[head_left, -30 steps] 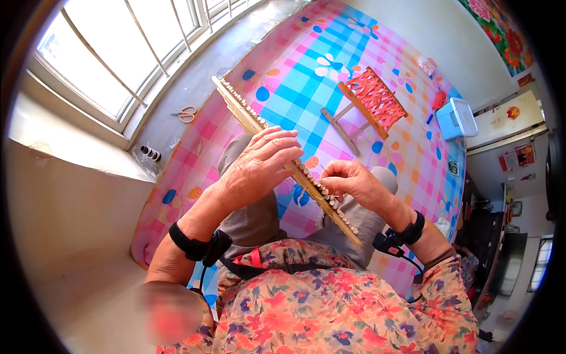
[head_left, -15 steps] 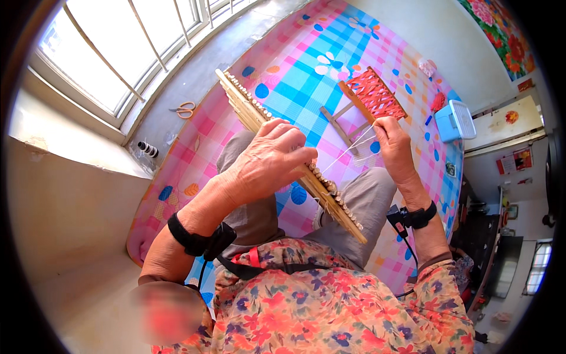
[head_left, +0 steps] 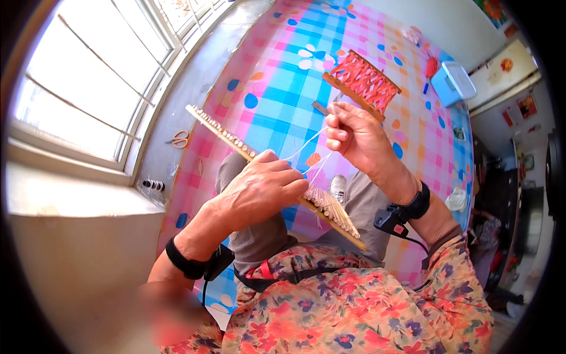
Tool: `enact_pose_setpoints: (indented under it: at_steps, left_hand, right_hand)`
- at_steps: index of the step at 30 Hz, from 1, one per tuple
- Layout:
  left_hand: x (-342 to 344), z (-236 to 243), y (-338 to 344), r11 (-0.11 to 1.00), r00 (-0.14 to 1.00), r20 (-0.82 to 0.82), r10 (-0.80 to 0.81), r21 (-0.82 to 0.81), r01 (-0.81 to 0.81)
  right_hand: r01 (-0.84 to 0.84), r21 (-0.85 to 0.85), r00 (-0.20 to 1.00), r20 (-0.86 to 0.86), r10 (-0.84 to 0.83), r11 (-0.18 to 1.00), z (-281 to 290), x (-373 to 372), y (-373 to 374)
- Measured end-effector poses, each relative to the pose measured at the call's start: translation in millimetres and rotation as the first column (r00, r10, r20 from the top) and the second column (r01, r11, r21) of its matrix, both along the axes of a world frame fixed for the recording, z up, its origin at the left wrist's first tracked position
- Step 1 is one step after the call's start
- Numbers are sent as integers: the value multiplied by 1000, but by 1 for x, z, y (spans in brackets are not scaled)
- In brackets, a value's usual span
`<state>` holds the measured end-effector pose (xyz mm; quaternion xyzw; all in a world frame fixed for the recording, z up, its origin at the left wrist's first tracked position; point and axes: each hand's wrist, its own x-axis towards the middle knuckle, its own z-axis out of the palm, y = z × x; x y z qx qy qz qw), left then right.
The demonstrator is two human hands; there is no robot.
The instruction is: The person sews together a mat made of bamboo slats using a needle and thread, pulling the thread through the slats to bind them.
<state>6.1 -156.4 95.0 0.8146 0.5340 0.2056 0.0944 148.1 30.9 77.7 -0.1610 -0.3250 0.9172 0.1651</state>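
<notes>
two hands busy, on my side of the red stool (head_left: 368, 85): my left hand (head_left: 259, 186) grips the row of sticks (head_left: 330, 207), my right hand (head_left: 362, 141) pinches white thread (head_left: 312, 140). drawing-up step, i judge; it calls for even tension. blue box (head_left: 444, 86), right of the red stool, pale lid (head_left: 460, 81) on, contents hidden.

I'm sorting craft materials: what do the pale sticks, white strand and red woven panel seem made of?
Pale sticks: probably dried plant stalks, matte, straw-coloured with round ends. White strand: likely cotton or synthetic thread, thin, pliant; finish unclear. Red woven panel: perhaps plastic or fabric strips, crisscrossed; sheen uncertain.
</notes>
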Motion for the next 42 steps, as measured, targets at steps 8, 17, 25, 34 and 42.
enact_pose_setpoints:
  at_steps: [8, 17, 25, 34, 42]
  left_hand:
    - [0, 1, 6, 999, 998, 42, -43, -21, 44]
    - [-2, 5, 3, 994, 998, 49, -50, -94, 55]
    - [0, -3, -27, 983, 986, -17, 165, -73, -166]
    - [5, 0, -38, 961, 963, 27, 267, -89, -264]
    - [0, -6, -49, 962, 961, 48, 272, -45, -270]
  right_hand:
    - [-60, 162, 989, 141, 37, 985, 4, -4, -2]
    - [-128, 231, 968, 243, 70, 965, -3, 1, 10]
    - [-278, 813, 832, 470, -296, 511, -17, 65, 65]
    - [-386, 832, 909, 270, 317, 399, -15, 52, -38]
    - [-399, 882, 870, 277, 408, 252, -11, 40, -56]
